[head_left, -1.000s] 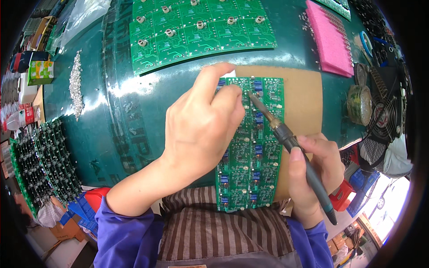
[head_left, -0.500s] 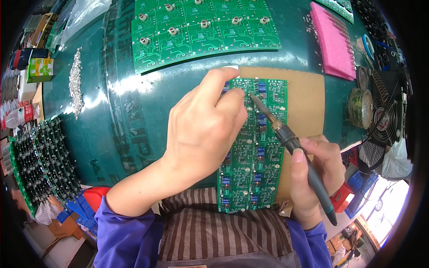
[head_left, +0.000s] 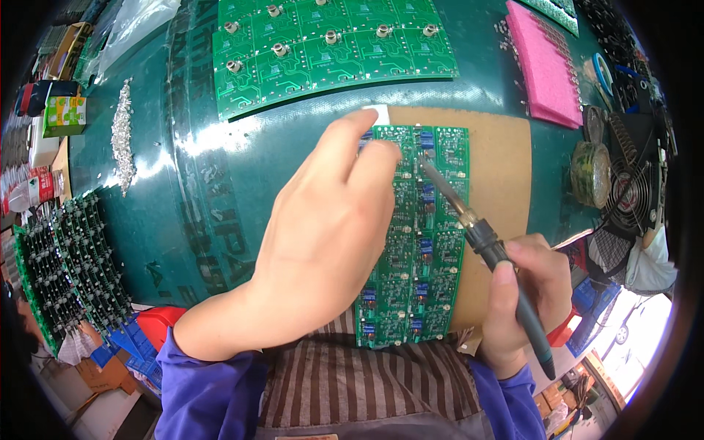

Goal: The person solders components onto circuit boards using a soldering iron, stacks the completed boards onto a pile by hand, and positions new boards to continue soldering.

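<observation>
A long green circuit board (head_left: 444, 249), full of small parts and blue cylindrical components, lies lengthwise in front of me on a brown sheet (head_left: 501, 191). My right hand (head_left: 529, 293) grips a soldering iron (head_left: 488, 246) like a pen. Its tip points at the board's upper part; whether it touches cannot be made out. My left hand (head_left: 326, 220) reaches over the board's upper left, fingers curled, covering part of that edge. Anything between those fingers is hidden. A small white piece (head_left: 380, 115) shows at its index fingertip.
Larger green panels with metal posts (head_left: 330, 55) lie at the back. Pink foam (head_left: 543, 66) edged with metal pins is at the far right, near a tape roll (head_left: 591, 174). At left are a pile of small metal parts (head_left: 122, 139) and stacked boards (head_left: 73, 268).
The iron's tip has shifted slightly right and toward me. My left hand has drawn a little left and nearer, uncovering more of the board's upper part.
</observation>
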The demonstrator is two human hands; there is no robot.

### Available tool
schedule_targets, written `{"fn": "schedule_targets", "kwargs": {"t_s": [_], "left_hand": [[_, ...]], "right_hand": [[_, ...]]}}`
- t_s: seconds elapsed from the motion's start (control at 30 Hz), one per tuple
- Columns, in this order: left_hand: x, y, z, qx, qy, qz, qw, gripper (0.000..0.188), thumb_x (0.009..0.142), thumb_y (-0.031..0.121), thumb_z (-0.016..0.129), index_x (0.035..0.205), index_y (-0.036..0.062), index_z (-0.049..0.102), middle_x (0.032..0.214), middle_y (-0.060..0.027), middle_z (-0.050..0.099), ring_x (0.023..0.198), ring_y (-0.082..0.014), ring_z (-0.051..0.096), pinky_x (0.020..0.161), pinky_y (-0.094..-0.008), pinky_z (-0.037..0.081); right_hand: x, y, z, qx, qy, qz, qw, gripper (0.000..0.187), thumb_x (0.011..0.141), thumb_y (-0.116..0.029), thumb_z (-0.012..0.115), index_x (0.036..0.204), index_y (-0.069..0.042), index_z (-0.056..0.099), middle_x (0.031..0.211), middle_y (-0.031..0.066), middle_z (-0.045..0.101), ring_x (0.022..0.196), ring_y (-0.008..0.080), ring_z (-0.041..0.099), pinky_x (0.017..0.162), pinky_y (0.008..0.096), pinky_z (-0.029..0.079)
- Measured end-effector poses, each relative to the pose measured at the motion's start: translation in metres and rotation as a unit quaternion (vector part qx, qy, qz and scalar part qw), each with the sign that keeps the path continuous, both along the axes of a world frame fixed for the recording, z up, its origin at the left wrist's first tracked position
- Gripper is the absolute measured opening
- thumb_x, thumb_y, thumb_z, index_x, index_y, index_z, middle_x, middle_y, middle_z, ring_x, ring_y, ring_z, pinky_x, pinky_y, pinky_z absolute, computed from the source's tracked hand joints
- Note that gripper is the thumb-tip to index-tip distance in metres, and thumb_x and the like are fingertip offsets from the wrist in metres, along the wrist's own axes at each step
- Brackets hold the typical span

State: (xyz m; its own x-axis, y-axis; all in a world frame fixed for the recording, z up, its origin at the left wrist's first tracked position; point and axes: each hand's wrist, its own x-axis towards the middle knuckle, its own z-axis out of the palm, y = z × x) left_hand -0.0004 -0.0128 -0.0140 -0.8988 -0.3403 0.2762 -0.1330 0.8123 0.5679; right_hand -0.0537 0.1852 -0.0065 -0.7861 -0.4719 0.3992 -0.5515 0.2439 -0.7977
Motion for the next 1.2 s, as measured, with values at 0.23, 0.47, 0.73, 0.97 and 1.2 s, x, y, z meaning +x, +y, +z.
{"fn": "schedule_targets", "kwargs": {"t_s": [0.23,0.47,0.73,0.97,1.2], "left_hand": [[0.030,0.011,0.017,0.016,-0.109,-0.011,0.994,0.017,0.073,-0.001,0.075,0.087,0.0072,0.070,0.096,-0.0064,0.058,0.052,-0.0090,0.051,0.049,-0.0264,0.042],[0.029,0.018,-0.006,0.053,-0.026,-0.051,0.997,0.020,0.073,0.000,0.070,0.091,0.0051,0.063,0.100,-0.0102,0.049,0.059,-0.0191,0.051,0.051,-0.0356,0.046],[0.025,0.019,-0.007,0.043,-0.031,-0.032,0.998,0.018,0.070,-0.004,0.075,0.085,0.0028,0.068,0.096,-0.0061,0.054,0.055,-0.0115,0.048,0.052,-0.0283,0.042],[0.025,0.019,-0.010,0.051,-0.026,-0.030,0.998,0.017,0.069,-0.003,0.075,0.084,0.0022,0.069,0.094,-0.0056,0.056,0.054,-0.0114,0.048,0.050,-0.0283,0.042],[0.024,0.019,-0.004,0.048,-0.043,-0.038,0.997,0.017,0.071,-0.003,0.074,0.087,0.0024,0.071,0.093,-0.0054,0.058,0.054,-0.0118,0.048,0.050,-0.0282,0.042]], "right_hand": [[0.015,0.016,0.001,0.005,0.019,0.039,0.999,0.021,0.072,0.000,0.068,0.090,0.005,0.059,0.063,0.0112,0.060,0.050,0.0236,0.058,0.049,0.0310,0.046],[0.017,0.014,-0.002,0.025,0.018,0.045,0.999,0.021,0.073,-0.001,0.069,0.091,0.003,0.060,0.060,0.0098,0.059,0.050,0.0238,0.058,0.048,0.0308,0.046],[0.020,0.013,0.001,0.036,0.020,0.046,0.998,0.019,0.073,-0.001,0.069,0.090,0.003,0.061,0.061,0.0101,0.060,0.051,0.0234,0.060,0.050,0.0299,0.048],[0.022,0.012,-0.002,0.035,0.006,0.036,0.999,0.019,0.072,-0.001,0.070,0.089,0.001,0.062,0.062,0.0096,0.061,0.052,0.0229,0.060,0.050,0.0298,0.048],[0.022,0.011,0.001,0.037,0.003,0.044,0.998,0.019,0.072,-0.001,0.071,0.089,0.002,0.062,0.062,0.0101,0.061,0.052,0.0231,0.061,0.050,0.0298,0.049]]}}
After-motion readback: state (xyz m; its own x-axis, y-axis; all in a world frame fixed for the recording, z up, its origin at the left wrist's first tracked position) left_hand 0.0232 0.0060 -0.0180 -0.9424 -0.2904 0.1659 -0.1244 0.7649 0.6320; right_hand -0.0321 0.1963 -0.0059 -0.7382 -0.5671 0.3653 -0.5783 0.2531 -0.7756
